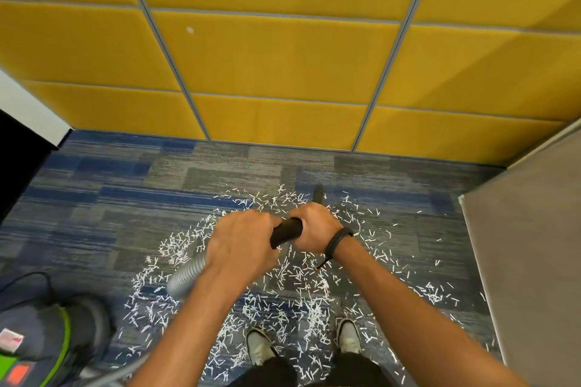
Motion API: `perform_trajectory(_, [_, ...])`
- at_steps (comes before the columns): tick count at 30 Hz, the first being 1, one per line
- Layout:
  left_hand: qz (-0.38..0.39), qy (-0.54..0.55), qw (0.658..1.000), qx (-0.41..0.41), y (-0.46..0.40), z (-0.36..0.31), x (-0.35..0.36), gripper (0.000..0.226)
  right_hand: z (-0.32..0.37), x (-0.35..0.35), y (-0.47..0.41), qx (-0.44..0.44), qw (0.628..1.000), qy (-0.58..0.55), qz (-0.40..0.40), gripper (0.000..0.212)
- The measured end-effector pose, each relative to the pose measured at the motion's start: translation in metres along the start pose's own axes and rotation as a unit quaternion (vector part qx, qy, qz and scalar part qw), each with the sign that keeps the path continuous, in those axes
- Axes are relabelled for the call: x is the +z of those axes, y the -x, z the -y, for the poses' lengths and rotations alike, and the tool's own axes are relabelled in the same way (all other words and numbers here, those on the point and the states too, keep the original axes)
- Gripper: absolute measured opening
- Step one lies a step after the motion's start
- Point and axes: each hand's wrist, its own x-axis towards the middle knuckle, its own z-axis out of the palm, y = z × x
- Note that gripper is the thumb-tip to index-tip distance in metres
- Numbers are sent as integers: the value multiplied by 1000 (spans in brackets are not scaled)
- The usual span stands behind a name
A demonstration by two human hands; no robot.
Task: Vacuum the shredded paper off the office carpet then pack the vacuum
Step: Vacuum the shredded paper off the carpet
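White shredded paper (292,289) lies scattered over the blue-grey carpet (125,198), around and in front of my feet. My left hand (242,245) grips the rear of the black vacuum wand (286,231), where the ribbed grey hose (187,276) joins it. My right hand (314,228) grips the wand farther forward. The wand's narrow nozzle tip (318,195) points down at the carpet just beyond my right hand, at the far edge of the paper. The vacuum body (47,342), grey with green trim, stands at the bottom left.
A yellow padded wall (283,56) closes the space ahead. A grey panel (528,261) stands on the right. A dark cable (25,280) loops on the carpet by the vacuum body. My shoes (259,345) stand among the shreds.
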Motion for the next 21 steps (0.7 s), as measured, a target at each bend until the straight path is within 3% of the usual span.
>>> perform_trajectory(4, [8,-7,1000,-23,-10,-34,-5,32,-28,-11,10,-8,1000,-14,9,13])
perform_trajectory(10, [10,-6,1000,-9,-22,-81,-2,40,-74,-27,38,-12,1000,-4,-21,28])
perform_trajectory(13, [13,-4,1000,0,-27,-96,0,40,-89,-31,48,-8,1000,-1,-26,25])
perform_trajectory(16, [17,-3,1000,3,-28,-104,1,41,-96,-33,55,1,999,-7,-37,31])
perform_trajectory(21, [26,19,999,-5,-22,-95,-3,46,-88,-30,59,-8,999,7,-36,20])
